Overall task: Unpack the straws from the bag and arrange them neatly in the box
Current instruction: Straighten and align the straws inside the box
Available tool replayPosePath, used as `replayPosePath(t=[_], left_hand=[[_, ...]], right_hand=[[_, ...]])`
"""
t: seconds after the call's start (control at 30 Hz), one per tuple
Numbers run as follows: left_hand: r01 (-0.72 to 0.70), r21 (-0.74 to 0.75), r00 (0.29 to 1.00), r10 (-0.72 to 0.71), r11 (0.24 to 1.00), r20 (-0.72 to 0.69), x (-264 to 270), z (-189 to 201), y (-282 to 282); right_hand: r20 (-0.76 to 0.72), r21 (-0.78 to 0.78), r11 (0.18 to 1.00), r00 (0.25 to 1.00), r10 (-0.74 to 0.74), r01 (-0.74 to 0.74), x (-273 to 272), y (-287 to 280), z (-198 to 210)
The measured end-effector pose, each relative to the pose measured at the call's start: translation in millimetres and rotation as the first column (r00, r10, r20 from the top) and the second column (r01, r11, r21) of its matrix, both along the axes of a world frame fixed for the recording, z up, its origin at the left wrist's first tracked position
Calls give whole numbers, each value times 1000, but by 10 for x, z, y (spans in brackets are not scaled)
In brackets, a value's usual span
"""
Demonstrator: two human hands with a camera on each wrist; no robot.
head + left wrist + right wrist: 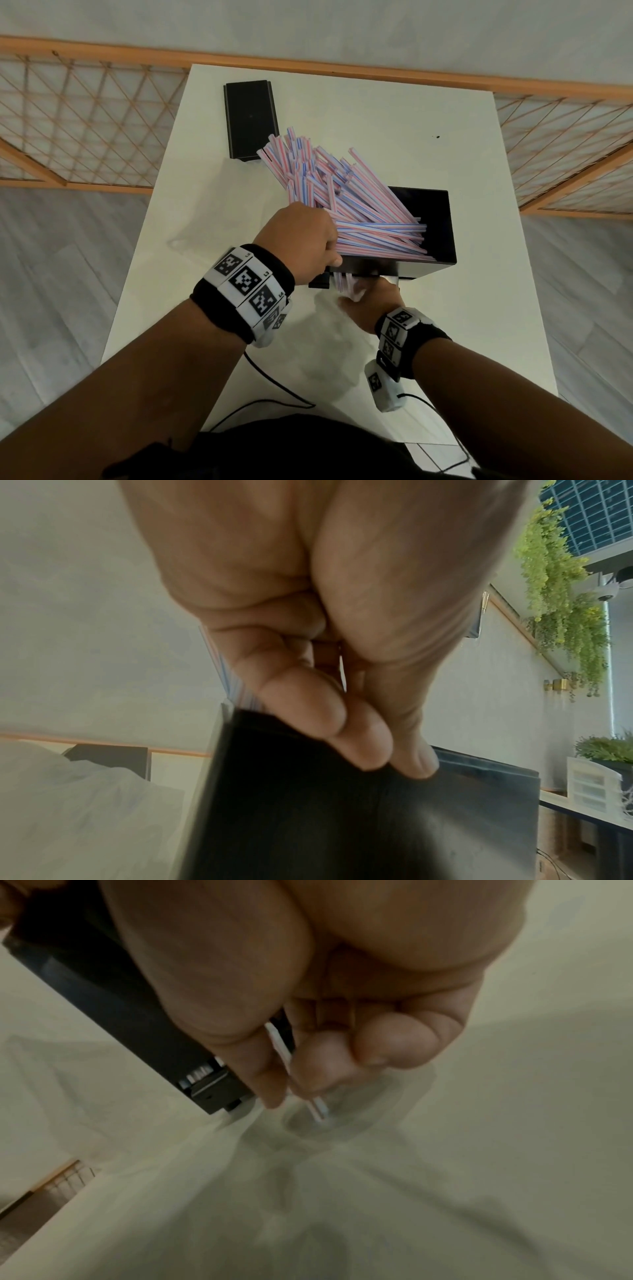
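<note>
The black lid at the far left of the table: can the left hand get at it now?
Probably not at once: the left hand grips the straws at the box. The lid lies uncovered beyond them.

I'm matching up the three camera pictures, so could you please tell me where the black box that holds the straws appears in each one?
Head view: the black box sits right of centre on the white table, straws fanning out of it.
Left wrist view: its dark wall fills the lower middle, under the fingertips.
Right wrist view: its black edge runs diagonally at upper left.
Shared landmark: the white table.
</note>
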State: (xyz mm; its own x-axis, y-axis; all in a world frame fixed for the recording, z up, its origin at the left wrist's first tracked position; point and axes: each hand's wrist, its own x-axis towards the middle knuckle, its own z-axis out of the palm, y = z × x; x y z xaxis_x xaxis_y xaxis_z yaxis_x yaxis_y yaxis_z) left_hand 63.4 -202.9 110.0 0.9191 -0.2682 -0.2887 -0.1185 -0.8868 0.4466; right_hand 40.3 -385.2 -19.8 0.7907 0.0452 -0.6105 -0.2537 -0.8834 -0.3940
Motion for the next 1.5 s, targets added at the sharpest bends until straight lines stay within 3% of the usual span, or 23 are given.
replayPosePath(t=[0.1,0.17,0.23,0.4,0.53,0.63,0.8,0.87,0.97,1.13,1.27,1.4,1.5], left_hand=[[-2,-1,1000,2,1000,19,3,-19,6],[-7,-3,1000,7,1000,19,-3,-31,8],[-15,-10,1000,15,1000,12,-6,-46,8],[-20,-26,1000,20,999,5,-1,-32,14],[-59,-80,998,60,995,17,-23,-8,19],[-102,-127,994,107,987,30,-18,-19,12],[-125,-127,990,133,984,53,-16,-75,5],[-130,-120,989,137,984,56,-23,-86,-3],[-136,-104,987,143,985,66,-33,-81,-19],[-150,-71,983,157,986,93,-55,-84,-31],[-143,-49,983,148,988,109,-61,-96,-31],[-146,-52,982,151,988,116,-63,-112,-29],[-146,-39,981,149,989,125,-65,-121,-30]], right_hand=[[56,82,991,993,-106,102,31,102,75],[-24,82,992,995,-99,101,25,116,53],[-195,51,995,978,-70,81,-21,52,66],[-470,-19,969,857,211,-248,-181,-160,299],[-532,-8,939,797,286,-343,-131,-188,558],[-537,-62,851,737,411,-521,-82,-222,705],[-569,-124,833,727,385,-539,-93,-359,703],[-573,-103,875,747,337,-474,-95,-337,646],[-482,-78,971,861,163,-227,-45,-231,498],[-291,6,999,955,-50,54,30,-3,335],[-336,159,961,927,-164,227,9,141,295],[-445,210,852,823,-354,480,51,178,256],[-451,229,803,791,-413,550,67,224,229]])
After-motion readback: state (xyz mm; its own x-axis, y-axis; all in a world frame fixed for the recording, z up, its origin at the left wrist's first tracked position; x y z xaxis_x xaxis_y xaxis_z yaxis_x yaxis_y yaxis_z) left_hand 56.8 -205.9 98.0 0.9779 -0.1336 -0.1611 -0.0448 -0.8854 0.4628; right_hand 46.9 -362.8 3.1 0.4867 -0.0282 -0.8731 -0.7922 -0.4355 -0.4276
